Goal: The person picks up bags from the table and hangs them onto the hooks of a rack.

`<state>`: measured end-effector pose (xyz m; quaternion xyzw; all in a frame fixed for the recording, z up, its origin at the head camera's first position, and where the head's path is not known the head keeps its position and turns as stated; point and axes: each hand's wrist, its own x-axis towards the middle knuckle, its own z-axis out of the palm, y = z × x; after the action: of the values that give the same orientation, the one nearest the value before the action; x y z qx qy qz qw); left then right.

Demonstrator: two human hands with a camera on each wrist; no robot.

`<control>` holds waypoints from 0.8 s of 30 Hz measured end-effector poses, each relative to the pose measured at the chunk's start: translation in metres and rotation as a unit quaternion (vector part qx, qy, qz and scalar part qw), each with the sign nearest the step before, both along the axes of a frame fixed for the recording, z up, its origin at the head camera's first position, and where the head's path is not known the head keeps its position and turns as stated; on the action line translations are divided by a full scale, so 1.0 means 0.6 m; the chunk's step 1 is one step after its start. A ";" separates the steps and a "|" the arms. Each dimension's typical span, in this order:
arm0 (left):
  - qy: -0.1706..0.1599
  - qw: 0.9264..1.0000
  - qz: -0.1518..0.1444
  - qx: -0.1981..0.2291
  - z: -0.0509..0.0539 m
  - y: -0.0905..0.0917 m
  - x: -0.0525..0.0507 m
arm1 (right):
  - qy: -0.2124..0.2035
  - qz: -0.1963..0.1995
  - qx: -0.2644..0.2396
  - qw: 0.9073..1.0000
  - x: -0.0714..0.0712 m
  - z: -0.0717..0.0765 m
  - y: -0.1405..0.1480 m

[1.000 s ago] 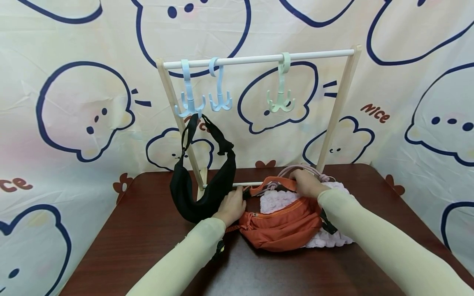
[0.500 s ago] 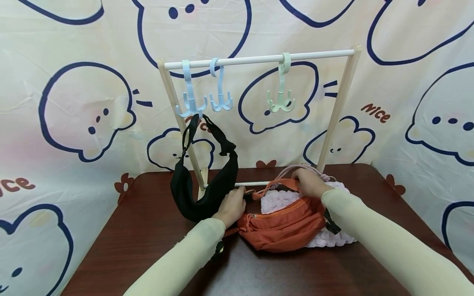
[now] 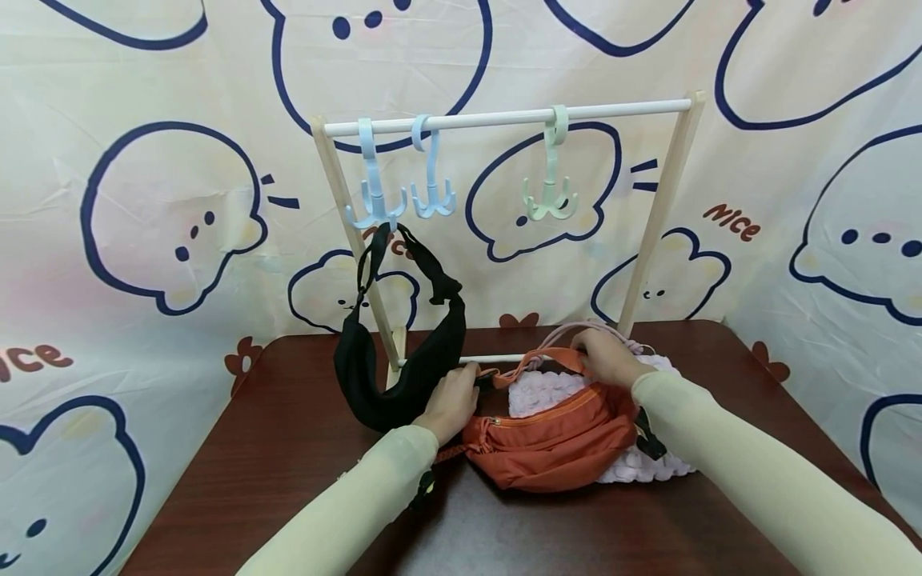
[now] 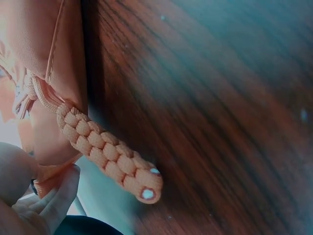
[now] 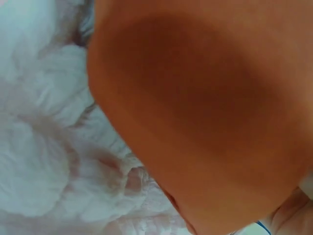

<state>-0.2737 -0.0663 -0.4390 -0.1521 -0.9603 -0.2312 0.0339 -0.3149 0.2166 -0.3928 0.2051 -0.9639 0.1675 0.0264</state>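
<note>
An orange waist bag (image 3: pixel 551 448) lies on the table, its zipper side up. My left hand (image 3: pixel 450 404) grips its left end; in the left wrist view the fingers (image 4: pixel 61 200) pinch the orange fabric near a braided cord pull (image 4: pixel 110 156). At the bag's upper right, my right hand (image 3: pixel 608 358) holds the orange strap (image 3: pixel 565 358), fingertips partly hidden. Beneath the bag is a pale pink puffy bag (image 3: pixel 540 392) with a pink cord handle (image 3: pixel 576 326). Orange fabric fills most of the right wrist view.
Behind stands a rack with a white top rail (image 3: pixel 483 120). Two blue hooks (image 3: pixel 376 188) (image 3: pixel 434 180) and a green hook (image 3: pixel 551 180) hang from it. A black bag (image 3: pixel 392 392) hangs off the left blue hook, close beside my left hand. Brown table (image 3: pixel 288 480) lies in front.
My right hand has shifted slightly right with the strap, and the orange bag is spread a little wider. The left hand stays nearly still. The head view has drifted slightly.
</note>
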 end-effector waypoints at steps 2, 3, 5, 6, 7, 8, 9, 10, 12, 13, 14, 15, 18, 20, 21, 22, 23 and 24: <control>0.003 1.000 0.000 0.000 0.001 0.000 0.001 | 0.001 -0.001 -0.002 1.000 0.001 -0.001 0.000; 0.003 1.000 0.000 0.000 0.001 -0.001 0.002 | 0.001 -0.002 -0.002 1.000 0.001 -0.001 0.000; 0.004 1.000 -0.002 0.000 0.000 -0.002 0.003 | 0.003 -0.003 -0.002 1.000 0.003 -0.002 0.001; 0.004 1.000 -0.003 0.001 0.000 -0.002 0.003 | 0.004 -0.004 -0.001 1.000 0.004 -0.003 0.001; 0.005 1.000 -0.005 0.003 -0.001 -0.002 0.004 | 0.005 -0.004 -0.001 1.000 0.004 -0.003 0.001; 0.006 1.000 -0.005 0.004 -0.001 -0.003 0.004 | 0.004 -0.005 -0.002 1.000 0.005 -0.003 0.001; 0.008 1.000 -0.006 0.004 -0.001 -0.003 0.005 | 0.004 -0.006 -0.003 1.000 0.005 -0.003 0.002; 0.012 1.000 -0.005 0.004 -0.001 -0.003 0.006 | 0.002 -0.009 -0.005 1.000 0.006 -0.004 0.002; 0.021 1.000 -0.003 0.006 0.000 -0.004 0.007 | -0.001 -0.011 -0.008 1.000 0.007 -0.004 0.004; 0.024 1.000 -0.002 0.008 0.000 -0.004 0.008 | -0.001 -0.012 -0.008 1.000 0.007 -0.004 0.005; 0.027 1.000 -0.001 0.009 0.001 -0.004 0.009 | -0.002 -0.015 -0.008 1.000 0.009 -0.003 0.006; 0.028 1.000 -0.001 0.010 0.002 -0.004 0.010 | -0.003 -0.016 -0.008 1.000 0.010 -0.003 0.007; 0.030 0.999 -0.003 0.012 0.003 -0.004 0.013 | 0.002 -0.017 -0.006 1.000 0.015 0.000 0.009; 0.030 0.999 -0.004 0.011 0.003 -0.005 0.015 | 0.008 -0.014 -0.003 1.000 0.019 0.002 0.009; 0.030 0.999 -0.004 0.010 0.003 -0.006 0.016 | 0.013 -0.012 -0.001 1.000 0.020 0.003 0.009; 0.031 0.999 -0.004 0.009 0.004 -0.006 0.017 | 0.018 -0.008 0.001 1.000 0.021 0.003 0.009; 0.032 0.999 -0.004 0.008 0.004 -0.007 0.018 | 0.022 -0.008 0.001 1.000 0.021 0.003 0.009; 0.034 0.999 -0.003 0.007 0.004 -0.007 0.018 | 0.026 -0.005 0.002 1.000 0.022 0.003 0.010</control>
<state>-0.2628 -0.0705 -0.4366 -0.1628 -0.9564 -0.2331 0.0668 -0.3015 0.2224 -0.3907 0.2048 -0.9642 0.1604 0.0516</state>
